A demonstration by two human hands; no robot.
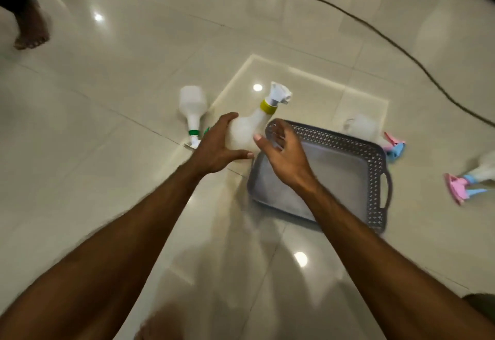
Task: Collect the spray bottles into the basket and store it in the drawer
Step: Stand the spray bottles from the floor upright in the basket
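— What's he got there?

— The white spray bottle with the yellow collar (246,128) — it's off the floor, at the near-left corner of the grey basket (375,168), nozzle tipped up and away. The left hand (214,149) is wrapped round its body, thumb underneath. The right hand (284,152) is beside it, fingers loosely curled and parted, thumb at the bottle's side; whether it actually touches, I can't tell.

— And the basket?

— On the pale tiled floor (107,179), nothing inside that I can see. A green-collared bottle (193,109) lies on its side just left of the hands. Beyond the basket's far-right corner lies a bottle with a pink and blue trigger (375,132) — another such bottle (471,179) is at the right edge, blurred.

— Anything else?

— A dark cable (375,32) runs across the tiles, and someone's bare foot (30,32) shows top left.
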